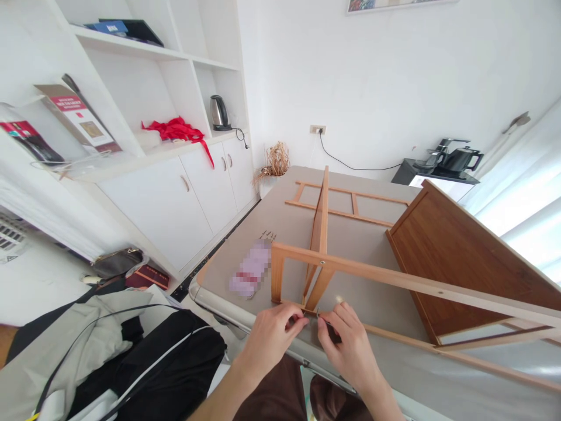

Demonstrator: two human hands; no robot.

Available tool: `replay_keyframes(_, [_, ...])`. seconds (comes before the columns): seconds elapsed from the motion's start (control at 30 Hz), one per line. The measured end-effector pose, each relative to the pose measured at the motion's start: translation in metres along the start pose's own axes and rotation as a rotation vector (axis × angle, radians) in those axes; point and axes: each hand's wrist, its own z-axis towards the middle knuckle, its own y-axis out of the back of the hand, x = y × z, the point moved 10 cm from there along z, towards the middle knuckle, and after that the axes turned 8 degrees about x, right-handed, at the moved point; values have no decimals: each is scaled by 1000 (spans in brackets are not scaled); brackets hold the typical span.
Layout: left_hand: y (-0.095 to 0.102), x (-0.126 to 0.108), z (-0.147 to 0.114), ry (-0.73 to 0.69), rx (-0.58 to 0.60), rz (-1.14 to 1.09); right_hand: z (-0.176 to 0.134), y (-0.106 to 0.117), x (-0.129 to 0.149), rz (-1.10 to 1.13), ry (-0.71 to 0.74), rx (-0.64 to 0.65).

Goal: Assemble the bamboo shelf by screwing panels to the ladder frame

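Observation:
A wooden frame (377, 270) stands on its side at the table's near edge, with wooden boards joined to it. One upright wooden panel (322, 216) meets the frame near its left end. At the lower rail, below that joint, my left hand (274, 333) is closed in a pinch; what its fingertips hold is too small to make out. Just to the right, my right hand (348, 339) pinches thumb against forefinger, close to the same rail. A tiny dark thing shows at its fingertips, its kind unclear. Several screws (267, 235) lie left of the panel.
A ladder-like wooden frame (353, 203) lies flat behind on the grey table (245, 234). A broad brown board (477, 257) slants at the right. Left of the frame lies a blurred pale purple item (252, 269). Clothes (170, 356) are heaped at lower left; white cabinets (197, 187) line the wall.

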Motion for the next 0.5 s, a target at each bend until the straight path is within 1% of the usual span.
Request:
replay_keyframes(0.17, [1, 0, -1, -26, -11, 36, 1, 0, -1, -1, -9, 7])
replay_keyframes(0.33, [2, -6, -3, -71, -35, 166, 2, 2, 2, -12, -4, -4])
replay_keyframes(0.5, [-2, -6, -5, -80, -15, 247, 3, 2, 2, -3, -1, 2])
